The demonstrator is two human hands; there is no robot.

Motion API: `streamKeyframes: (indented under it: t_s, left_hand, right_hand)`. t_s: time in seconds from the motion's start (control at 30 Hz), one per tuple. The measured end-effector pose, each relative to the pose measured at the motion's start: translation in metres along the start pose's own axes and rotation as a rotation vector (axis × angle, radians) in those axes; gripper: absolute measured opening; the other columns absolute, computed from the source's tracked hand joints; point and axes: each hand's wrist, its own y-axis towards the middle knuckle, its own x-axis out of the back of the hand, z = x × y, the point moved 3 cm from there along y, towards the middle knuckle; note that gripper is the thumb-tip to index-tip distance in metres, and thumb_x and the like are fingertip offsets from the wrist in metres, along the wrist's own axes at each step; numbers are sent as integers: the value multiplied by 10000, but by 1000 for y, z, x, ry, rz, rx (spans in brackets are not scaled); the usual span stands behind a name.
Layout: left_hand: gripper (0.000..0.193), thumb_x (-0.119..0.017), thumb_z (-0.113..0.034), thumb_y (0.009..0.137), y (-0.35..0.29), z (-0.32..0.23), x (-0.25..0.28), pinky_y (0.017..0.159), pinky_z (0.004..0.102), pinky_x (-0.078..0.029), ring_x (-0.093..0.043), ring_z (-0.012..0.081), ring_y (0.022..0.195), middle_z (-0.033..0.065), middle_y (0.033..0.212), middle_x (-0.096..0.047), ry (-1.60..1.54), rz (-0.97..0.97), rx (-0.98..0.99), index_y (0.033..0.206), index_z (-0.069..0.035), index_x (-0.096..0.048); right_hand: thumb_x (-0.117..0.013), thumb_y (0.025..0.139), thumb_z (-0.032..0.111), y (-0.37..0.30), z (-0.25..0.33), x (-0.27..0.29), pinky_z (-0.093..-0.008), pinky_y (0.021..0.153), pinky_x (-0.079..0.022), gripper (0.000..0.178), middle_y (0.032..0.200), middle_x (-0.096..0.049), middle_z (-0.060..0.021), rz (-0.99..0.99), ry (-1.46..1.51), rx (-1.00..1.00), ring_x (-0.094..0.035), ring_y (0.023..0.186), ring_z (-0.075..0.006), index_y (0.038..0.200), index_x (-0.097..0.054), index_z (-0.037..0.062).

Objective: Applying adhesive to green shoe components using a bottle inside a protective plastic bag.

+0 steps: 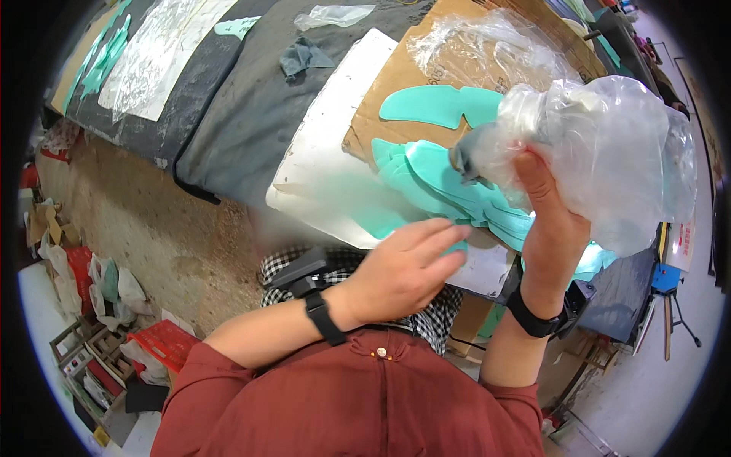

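clock positions read from the middle of the view.

- right hand [560, 228], 3 o'clock: grasping a clear plastic bag [609, 160], bunched and raised at 2 o'clock.
- left hand [407, 266], between 4 and 5 o'clock: fingers stretched beside the nearest green pieces; whether they grip one, cannot tell.
- green pieces [442, 183], 2 o'clock: overlapping flat pile on the bench [228, 129].
- single green piece [422, 105], 1 o'clock: flat on brown cardboard [365, 129], apart from the pile.
- white board [324, 137], 11 o'clock: partly under the cardboard.
- crinkled clear plastic [487, 38], 1 o'clock: on the cardboard's far part.
- grey cloth [303, 59], 11 o'clock: crumpled, on the bench's dark cover.
- small clear bag [335, 17], 12 o'clock: lying beyond the cloth.
- plastic-covered white sheet [152, 68], 10 o'clock: green strips [110, 57] beside it.
- red basket [164, 346], 8 o'clock: down at floor level.

obstructions: the raised bag hides the right end of the single piece; a dark grey bunched item [470, 152] at the bag's left edge covers some of the pile; a greenish blur crosses the white board's near part, too smeared to name.
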Motion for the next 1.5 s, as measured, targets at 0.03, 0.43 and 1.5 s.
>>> streamKeyframes:
  t_s: [0.03,0.43,1.5]
  left_hand:
    - [296,-682,-49,769,-7,5,14,903,417,-495,-599,316,1103,125,1218,-634,-28,-21,110,1064,-49,-661]
    - [329,-695,-62,762,-3,96,29,833,381,-464,-575,288,940,106,1048,-624,-219,-263,358,1089,-38,-669]
    - [640,-809,-250,780,91,33,3,1028,436,-416,-527,331,1184,140,1242,-631,216,181,222,1351,-86,-569]
  right_hand:
    - [-632,904,110,3,0,3,-445,1011,-488,329,1163,-681,-53,-67,-31,-35,-639,1086,-253,1225,-700,142]
    - [-718,815,160,-67,-40,-25,-467,935,-488,370,1100,-674,-96,136,-873,488,-639,1023,-279,1184,-699,167]
    - [-745,847,251,6,-22,63,-419,916,-515,226,1061,-687,-48,-295,-730,417,-638,1027,-267,1060,-761,176]
